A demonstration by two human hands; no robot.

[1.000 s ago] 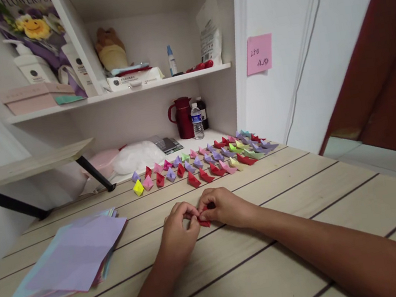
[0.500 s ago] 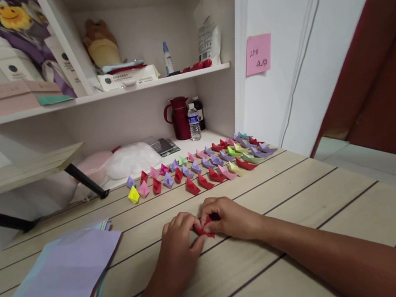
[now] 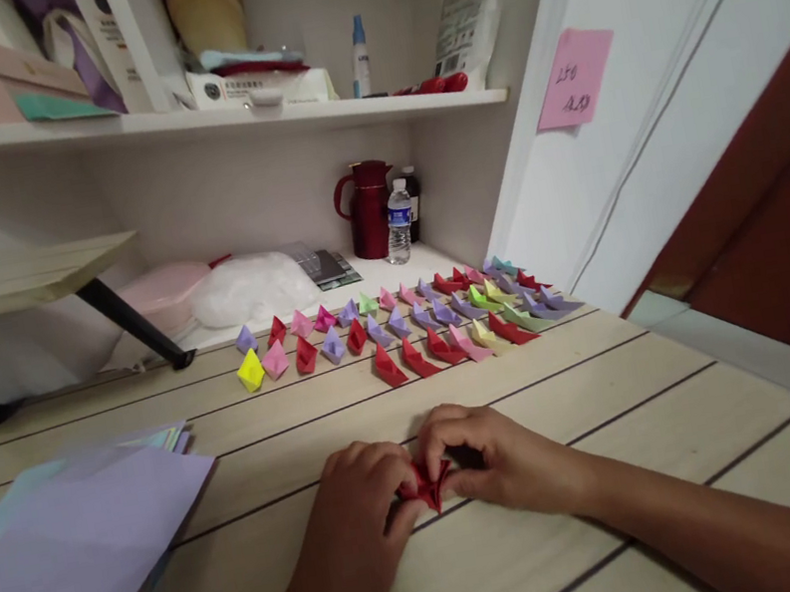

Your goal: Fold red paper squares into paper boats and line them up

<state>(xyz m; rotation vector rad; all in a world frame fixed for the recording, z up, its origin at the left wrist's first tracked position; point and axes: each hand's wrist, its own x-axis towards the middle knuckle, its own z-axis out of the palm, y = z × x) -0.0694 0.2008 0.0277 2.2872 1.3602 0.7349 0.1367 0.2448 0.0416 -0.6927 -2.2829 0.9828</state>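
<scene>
Both my hands meet over the wooden table (image 3: 546, 382) and pinch a small folded red paper piece (image 3: 427, 485). My left hand (image 3: 358, 504) grips its left side with curled fingers. My right hand (image 3: 487, 457) grips its right side, fingers bent over it. Beyond them lie rows of several small folded paper boats (image 3: 401, 330) in red, pink, purple, green and yellow. A stack of coloured paper sheets (image 3: 66, 553), lilac on top, lies at the left.
A red jug (image 3: 367, 210) and a water bottle (image 3: 398, 223) stand on the low white shelf behind the boats. A wooden board on a black bracket (image 3: 20, 278) juts out at the left. A pink note (image 3: 574, 76) sticks on the wall.
The view has dipped and shifted right, so hands and paper stack sit lower in frame. The red piece now looks spread open between my fingertips rather than pressed flat.
</scene>
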